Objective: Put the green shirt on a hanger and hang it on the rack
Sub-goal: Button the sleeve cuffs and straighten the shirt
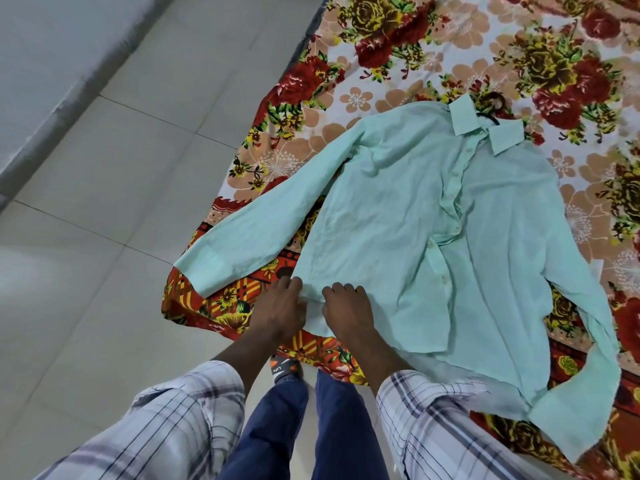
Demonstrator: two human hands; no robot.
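Our left hand (280, 306) and right hand (346, 311) pinch the near hem of the pale green button-up shirt (433, 220), spread flat on the floral bedspread (398, 46), its collar (485, 126) and dark hanger hook (496, 101) far ahead

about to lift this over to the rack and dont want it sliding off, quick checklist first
1. Hanger hook out past the collar: ok.
2. Hanger arms seated inside the green shirt: cannot tell, hidden.
3. Sleeves spread apart on the bedsheet, untangled: ok.
4. A hand on the hook for lifting: not ok, left hand and right hand are at the hem.
5. Rack in sight: not ok, none shows.
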